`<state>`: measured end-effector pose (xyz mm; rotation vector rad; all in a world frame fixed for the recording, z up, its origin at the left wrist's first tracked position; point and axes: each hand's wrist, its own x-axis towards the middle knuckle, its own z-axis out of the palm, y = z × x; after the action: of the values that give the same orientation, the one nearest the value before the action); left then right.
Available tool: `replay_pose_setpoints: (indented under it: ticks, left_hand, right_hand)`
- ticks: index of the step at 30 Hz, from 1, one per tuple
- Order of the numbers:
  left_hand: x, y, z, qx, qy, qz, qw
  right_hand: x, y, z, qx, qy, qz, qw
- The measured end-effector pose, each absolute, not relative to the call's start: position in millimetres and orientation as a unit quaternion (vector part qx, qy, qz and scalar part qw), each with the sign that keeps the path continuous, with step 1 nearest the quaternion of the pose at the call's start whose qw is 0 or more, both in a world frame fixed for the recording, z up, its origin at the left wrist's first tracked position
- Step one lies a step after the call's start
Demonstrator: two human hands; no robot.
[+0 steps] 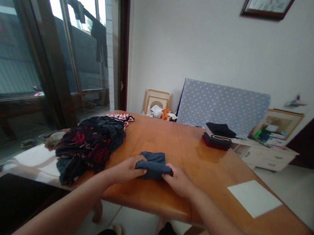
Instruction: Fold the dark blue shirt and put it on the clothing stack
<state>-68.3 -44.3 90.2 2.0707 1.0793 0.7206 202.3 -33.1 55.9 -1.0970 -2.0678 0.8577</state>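
Observation:
A dark blue garment (153,167), partly folded into a small bundle, lies near the front edge of the wooden table (161,136). Its exact kind cannot be made out. On its left end my left hand (131,169) is closed, thumb toward me and fingers behind the fold. My right hand (178,179) grips the opposite end in the same way. A raised fold of the cloth runs between the two hands, and a flatter part shows behind it.
Loose clothes (90,141) are heaped on the table's left side. A folded clothes stack (218,136) stands at the far right. A white sheet (254,198) lies front right. Behind are a dotted cloth-covered panel (223,104) and a white cabinet (265,156).

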Motion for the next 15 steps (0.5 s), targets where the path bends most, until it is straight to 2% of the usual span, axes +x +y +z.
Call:
replay_pose_setpoints:
  ticks: [5,12,15]
  left_hand:
    - [-59,-12,73,0.667,0.455,0.373,0.457]
    - [-55,17,61,0.597,0.578,0.372,0.413]
    - [-54,16,63,0.605,0.563,0.38,0.416]
  right_hand:
    - [193,3,44,-0.457,-0.676,0.439,0.377]
    - [187,30,41,-0.528,-0.573,0.51,0.363]
    - [184,32,40,-0.486,-0.546,0.546,0.409]
